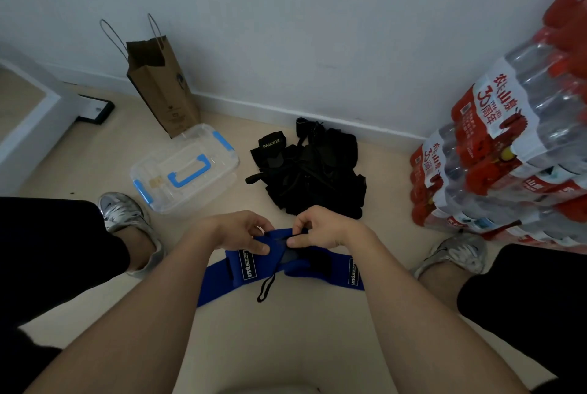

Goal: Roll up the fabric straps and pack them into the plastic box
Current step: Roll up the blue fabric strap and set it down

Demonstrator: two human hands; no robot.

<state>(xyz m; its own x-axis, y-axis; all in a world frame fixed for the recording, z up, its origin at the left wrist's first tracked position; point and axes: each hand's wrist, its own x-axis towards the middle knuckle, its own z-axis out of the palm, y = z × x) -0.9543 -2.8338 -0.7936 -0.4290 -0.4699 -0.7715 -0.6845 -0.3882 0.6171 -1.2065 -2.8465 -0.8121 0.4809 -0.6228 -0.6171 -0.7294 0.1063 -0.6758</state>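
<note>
Both hands pinch the blue strap [244,269] on the floor: left hand [241,233] and right hand [320,230], fingers curled; plastic box [185,172] lidded nearby.

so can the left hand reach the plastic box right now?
Probably yes: the plastic box sits just beyond the left hand, nothing between. But that hand is pinching the blue strap, and the lid is on.

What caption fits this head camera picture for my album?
Left hand and right hand pinch a blue fabric strap on the floor, near a closed clear plastic box.
</note>
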